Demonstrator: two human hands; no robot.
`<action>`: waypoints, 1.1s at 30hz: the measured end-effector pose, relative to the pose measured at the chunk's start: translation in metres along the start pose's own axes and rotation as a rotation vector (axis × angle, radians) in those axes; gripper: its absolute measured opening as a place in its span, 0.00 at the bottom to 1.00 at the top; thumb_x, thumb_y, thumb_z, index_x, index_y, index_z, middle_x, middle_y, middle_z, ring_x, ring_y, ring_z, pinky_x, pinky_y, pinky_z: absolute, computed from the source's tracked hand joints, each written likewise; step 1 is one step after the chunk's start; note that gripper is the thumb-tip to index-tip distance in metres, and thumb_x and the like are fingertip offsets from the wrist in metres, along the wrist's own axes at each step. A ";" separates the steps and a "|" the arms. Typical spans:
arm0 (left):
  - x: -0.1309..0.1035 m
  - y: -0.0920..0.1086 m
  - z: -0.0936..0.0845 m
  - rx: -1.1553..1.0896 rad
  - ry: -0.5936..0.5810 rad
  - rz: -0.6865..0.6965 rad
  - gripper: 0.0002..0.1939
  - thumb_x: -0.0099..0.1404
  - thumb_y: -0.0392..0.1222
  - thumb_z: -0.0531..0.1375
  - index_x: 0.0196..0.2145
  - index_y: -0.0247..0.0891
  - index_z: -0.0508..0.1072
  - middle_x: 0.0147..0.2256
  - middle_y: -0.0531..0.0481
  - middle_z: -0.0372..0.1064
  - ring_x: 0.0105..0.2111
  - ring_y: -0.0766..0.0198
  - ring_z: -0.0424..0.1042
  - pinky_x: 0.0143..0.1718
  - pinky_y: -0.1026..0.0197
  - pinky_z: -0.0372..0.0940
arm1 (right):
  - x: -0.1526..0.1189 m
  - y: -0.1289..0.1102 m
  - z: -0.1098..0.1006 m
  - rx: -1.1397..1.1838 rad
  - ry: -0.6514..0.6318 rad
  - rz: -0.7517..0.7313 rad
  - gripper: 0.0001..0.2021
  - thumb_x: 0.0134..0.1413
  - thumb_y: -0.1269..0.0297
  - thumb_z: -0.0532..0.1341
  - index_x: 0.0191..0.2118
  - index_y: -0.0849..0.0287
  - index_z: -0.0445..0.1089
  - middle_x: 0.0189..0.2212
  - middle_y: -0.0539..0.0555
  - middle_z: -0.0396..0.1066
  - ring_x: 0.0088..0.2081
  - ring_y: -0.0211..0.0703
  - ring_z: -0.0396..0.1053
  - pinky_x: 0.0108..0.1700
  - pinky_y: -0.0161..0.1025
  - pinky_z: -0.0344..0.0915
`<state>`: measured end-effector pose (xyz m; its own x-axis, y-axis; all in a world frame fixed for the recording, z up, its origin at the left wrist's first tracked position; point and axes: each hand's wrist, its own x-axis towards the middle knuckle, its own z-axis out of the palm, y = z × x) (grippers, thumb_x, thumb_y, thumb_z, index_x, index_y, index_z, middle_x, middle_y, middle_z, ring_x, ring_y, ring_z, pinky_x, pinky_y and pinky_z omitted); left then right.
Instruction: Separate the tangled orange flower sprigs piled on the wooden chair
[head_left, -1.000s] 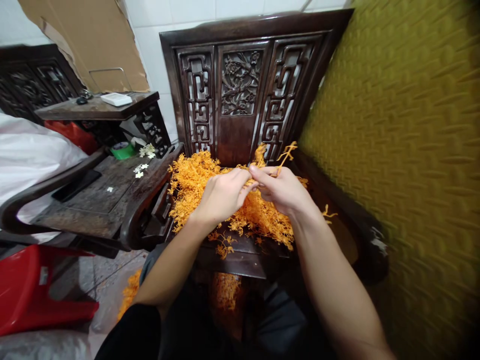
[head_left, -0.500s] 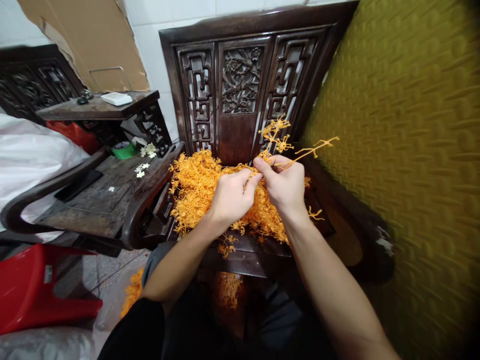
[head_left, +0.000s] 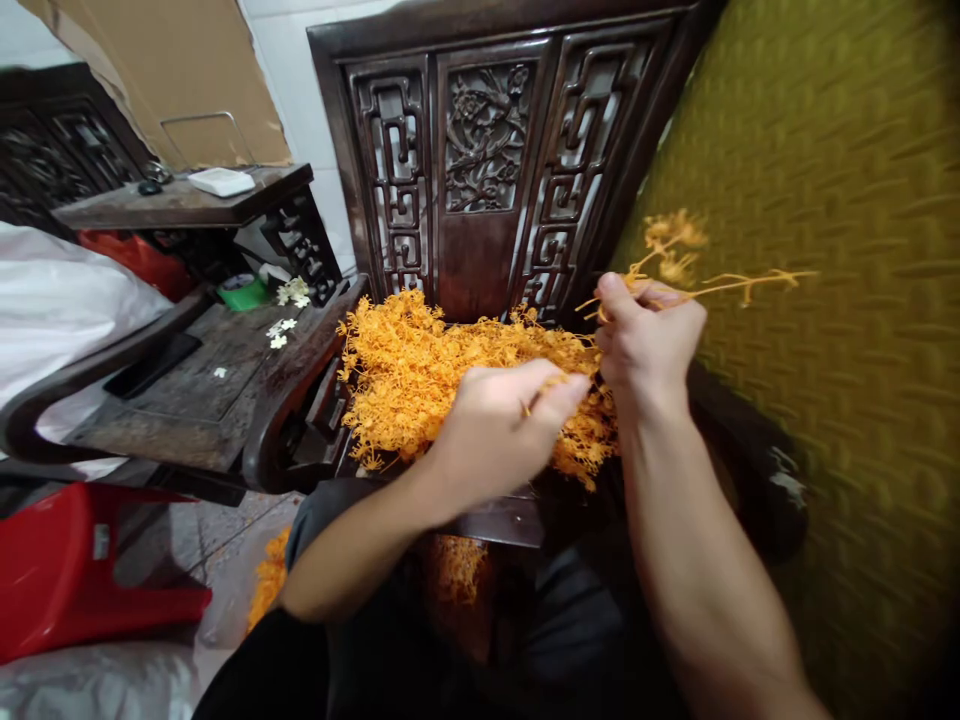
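Note:
A large heap of orange branching plastic-looking flower sprigs [head_left: 409, 380] covers the seat of a dark carved wooden chair [head_left: 480, 270]. My right hand [head_left: 651, 335] is raised at the heap's right side, closed around a few orange sprigs [head_left: 675, 235] whose blurred flowered tips and one long stem stick out beyond the fingers. My left hand [head_left: 499, 425] hovers over the front of the heap, thumb and fingers pinched together. A small orange piece [head_left: 553, 382] shows between them, partly hidden and smeared by motion.
At left stands another wooden chair with green tape [head_left: 243, 292], white flower pieces [head_left: 281, 328] and a dark flat object [head_left: 154, 366]. A red plastic stool [head_left: 52, 570] is at lower left, near a bag of orange sprigs [head_left: 268, 580]. A yellow-green textured surface [head_left: 847, 250] rises at right.
My hands, close together before, have moved apart. The right went right with its sprigs; the left moved slightly right and toward me, a small orange piece in its pinch. The view shifted slightly.

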<state>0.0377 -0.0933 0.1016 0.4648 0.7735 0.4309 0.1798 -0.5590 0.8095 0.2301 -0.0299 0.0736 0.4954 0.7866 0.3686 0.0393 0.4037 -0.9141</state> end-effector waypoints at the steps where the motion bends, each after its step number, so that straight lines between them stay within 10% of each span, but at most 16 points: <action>1: 0.003 -0.003 -0.002 -0.129 -0.019 -0.080 0.19 0.77 0.47 0.55 0.27 0.40 0.67 0.21 0.56 0.60 0.21 0.69 0.58 0.24 0.61 0.56 | 0.000 -0.001 -0.004 0.031 -0.033 0.047 0.24 0.47 0.48 0.76 0.22 0.55 0.63 0.18 0.44 0.53 0.19 0.31 0.44 0.22 0.38 0.38; 6: 0.027 -0.033 -0.021 -0.544 0.052 -0.356 0.15 0.75 0.52 0.55 0.39 0.38 0.72 0.34 0.46 0.78 0.17 0.75 0.58 0.16 0.64 0.45 | -0.019 -0.015 0.001 0.110 -0.390 0.272 0.22 0.41 0.47 0.80 0.26 0.59 0.73 0.17 0.43 0.53 0.17 0.27 0.42 0.21 0.37 0.34; 16: 0.036 -0.054 -0.048 -0.491 0.146 -0.307 0.23 0.73 0.40 0.52 0.63 0.43 0.69 0.35 0.50 0.72 0.17 0.75 0.49 0.16 0.64 0.43 | -0.035 -0.026 0.008 0.115 -0.667 0.274 0.17 0.45 0.53 0.79 0.37 0.57 0.82 0.23 0.50 0.73 0.19 0.29 0.50 0.22 0.37 0.37; 27: 0.032 -0.055 -0.041 -0.375 0.001 -0.263 0.22 0.72 0.60 0.61 0.53 0.42 0.78 0.26 0.54 0.67 0.18 0.73 0.51 0.18 0.64 0.47 | -0.040 -0.030 0.008 0.083 -0.686 0.226 0.22 0.54 0.41 0.71 0.29 0.58 0.78 0.19 0.48 0.60 0.20 0.31 0.47 0.24 0.37 0.40; 33: 0.029 -0.047 -0.041 -0.223 -0.123 -0.037 0.24 0.71 0.59 0.63 0.52 0.38 0.81 0.34 0.46 0.79 0.38 0.62 0.78 0.38 0.60 0.73 | -0.042 -0.028 0.017 0.159 -0.566 0.113 0.16 0.45 0.50 0.78 0.29 0.56 0.79 0.26 0.52 0.74 0.25 0.36 0.62 0.27 0.37 0.56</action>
<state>0.0071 -0.0319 0.0927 0.5656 0.7428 0.3583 0.0098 -0.4405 0.8977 0.1928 -0.0664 0.0864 -0.0525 0.9377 0.3435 -0.1384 0.3338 -0.9324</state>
